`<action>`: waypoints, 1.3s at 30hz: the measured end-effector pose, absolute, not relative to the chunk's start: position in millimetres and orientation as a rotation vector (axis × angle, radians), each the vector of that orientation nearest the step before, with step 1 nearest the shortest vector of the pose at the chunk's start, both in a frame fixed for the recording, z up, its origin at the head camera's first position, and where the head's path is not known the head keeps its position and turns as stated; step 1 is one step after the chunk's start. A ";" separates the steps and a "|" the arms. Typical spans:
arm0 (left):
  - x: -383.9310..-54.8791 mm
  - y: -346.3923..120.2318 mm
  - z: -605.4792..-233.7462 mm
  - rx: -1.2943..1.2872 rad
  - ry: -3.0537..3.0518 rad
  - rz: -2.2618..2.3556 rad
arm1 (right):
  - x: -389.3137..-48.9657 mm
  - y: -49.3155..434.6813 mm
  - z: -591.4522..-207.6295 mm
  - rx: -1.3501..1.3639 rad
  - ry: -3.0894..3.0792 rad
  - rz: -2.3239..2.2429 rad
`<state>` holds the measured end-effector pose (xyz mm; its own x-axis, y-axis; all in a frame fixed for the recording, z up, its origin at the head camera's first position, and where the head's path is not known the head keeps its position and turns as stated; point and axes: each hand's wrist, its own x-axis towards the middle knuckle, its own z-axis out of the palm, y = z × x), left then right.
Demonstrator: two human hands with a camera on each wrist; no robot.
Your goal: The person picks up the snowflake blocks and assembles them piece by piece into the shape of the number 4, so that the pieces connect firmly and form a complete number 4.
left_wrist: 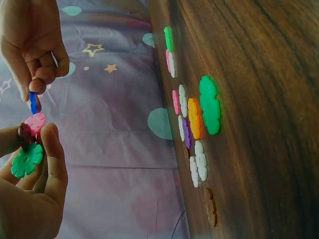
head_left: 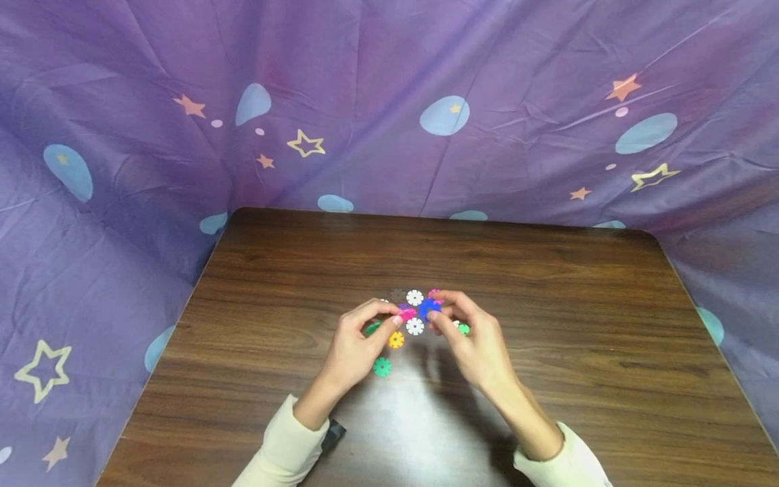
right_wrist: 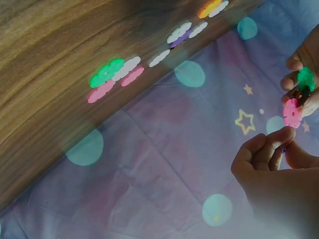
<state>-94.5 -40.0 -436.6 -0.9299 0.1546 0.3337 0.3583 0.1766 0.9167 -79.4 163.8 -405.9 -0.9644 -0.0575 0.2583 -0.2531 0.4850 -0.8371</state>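
Note:
Above the table, my left hand (head_left: 359, 341) grips a short chain of notched plastic snowflake discs. In the left wrist view it has a green disc (left_wrist: 27, 160), a dark brown disc (left_wrist: 23, 135) and a pink disc (left_wrist: 36, 123) joined at angles. My right hand (head_left: 481, 341) pinches a blue snowflake disc (head_left: 429, 308) between thumb and fingers. The blue disc's edge is right at the pink one, seen in the left wrist view. From the right wrist, fingers hide most of the blue disc.
Loose discs lie flat on the wooden table (head_left: 274, 270) under the hands: white (head_left: 415, 327), orange (head_left: 396, 339), green (head_left: 382, 367), purple (left_wrist: 187, 133), pink and brown ones. A purple patterned cloth (head_left: 377, 81) hangs behind the table and at its sides.

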 end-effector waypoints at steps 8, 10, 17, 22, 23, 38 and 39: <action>-94.7 -40.3 -437.4 -0.523 -2.275 -1.846 | -79.8 160.5 -406.7 0.291 -2.531 1.465; -94.5 -40.3 -437.7 -0.533 -2.272 -1.844 | -79.5 159.7 -407.1 0.301 -2.532 1.459; -93.6 -41.0 -438.4 -0.540 -2.268 -1.833 | -77.7 157.0 -408.0 0.312 -2.535 1.470; -93.3 -41.2 -438.2 -0.552 -2.244 -1.807 | -76.9 154.4 -406.6 0.310 -2.535 1.486; -93.2 -41.1 -438.3 -0.552 -2.237 -1.804 | -76.7 153.8 -406.2 0.312 -2.530 1.491; -95.5 -38.9 -440.3 -0.600 -2.102 -1.796 | -79.0 142.9 -409.0 0.255 -2.438 1.787; -95.5 -38.8 -440.6 -0.600 -2.105 -1.801 | -79.4 143.5 -409.1 0.250 -2.442 1.796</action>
